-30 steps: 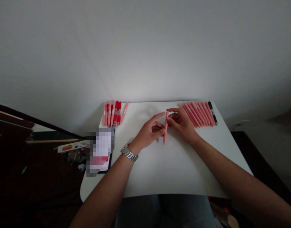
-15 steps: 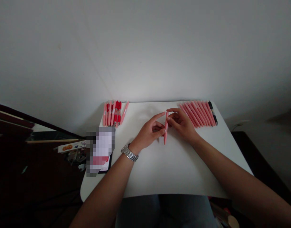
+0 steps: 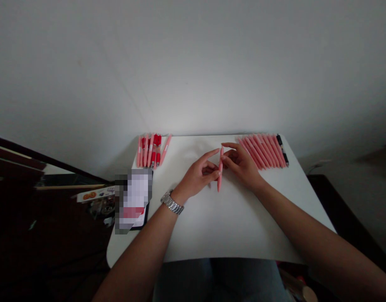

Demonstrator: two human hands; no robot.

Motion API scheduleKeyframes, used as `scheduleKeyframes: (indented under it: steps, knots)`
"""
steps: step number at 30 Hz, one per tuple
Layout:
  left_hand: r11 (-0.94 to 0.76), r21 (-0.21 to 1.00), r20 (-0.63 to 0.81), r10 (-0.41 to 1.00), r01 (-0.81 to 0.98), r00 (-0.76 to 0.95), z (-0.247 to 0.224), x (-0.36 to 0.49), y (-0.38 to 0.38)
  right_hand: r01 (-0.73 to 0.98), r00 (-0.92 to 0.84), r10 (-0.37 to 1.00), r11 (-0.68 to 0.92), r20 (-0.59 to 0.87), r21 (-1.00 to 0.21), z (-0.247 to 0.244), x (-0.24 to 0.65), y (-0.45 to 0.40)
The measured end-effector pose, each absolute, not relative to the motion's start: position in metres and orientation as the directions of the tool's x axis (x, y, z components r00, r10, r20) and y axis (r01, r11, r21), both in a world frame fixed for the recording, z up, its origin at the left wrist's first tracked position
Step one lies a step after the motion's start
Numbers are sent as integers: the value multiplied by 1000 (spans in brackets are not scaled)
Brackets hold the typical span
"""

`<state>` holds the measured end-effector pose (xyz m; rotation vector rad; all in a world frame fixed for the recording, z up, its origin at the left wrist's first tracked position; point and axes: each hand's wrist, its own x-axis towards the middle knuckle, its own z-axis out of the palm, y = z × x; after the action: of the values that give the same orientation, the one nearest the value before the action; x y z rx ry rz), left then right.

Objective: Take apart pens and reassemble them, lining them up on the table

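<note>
A pink pen (image 3: 220,178) stands nearly upright over the middle of the white table (image 3: 218,235), held between both hands. My left hand (image 3: 202,171) pinches its lower half between thumb and fingers, with the index finger stretched up along the side. Near the top, the thumb and bent fingers of my right hand (image 3: 240,162) grip the pen, and the right index fingertip reaches to its upper end. Beyond my right hand lies a row of several pink pens (image 3: 262,151) in clear wrapping, with a black pen (image 3: 282,151) at its right end.
At the table's back left lie several pink and red pens (image 3: 150,151), one pink pen (image 3: 165,150) slightly apart. A phone (image 3: 138,222), mostly blurred out, rests at the left edge. The wall (image 3: 193,75) rises directly behind the table. Assorted items (image 3: 98,201) sit left of the table.
</note>
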<state>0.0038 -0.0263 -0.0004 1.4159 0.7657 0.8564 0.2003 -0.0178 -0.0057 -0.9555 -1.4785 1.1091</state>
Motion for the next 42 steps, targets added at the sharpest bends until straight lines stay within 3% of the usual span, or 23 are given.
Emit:
scheduleKeyframes:
  steps: [27,42]
  knots:
    - [-186,982,157,918,44,363,-1,7,-27,117,-190,965,205,181,-972,-3,200,-22]
    - [-135,990,142,957,-46,251,10,5,-27,119,-205,961,213,185,-970,-1,203,-25]
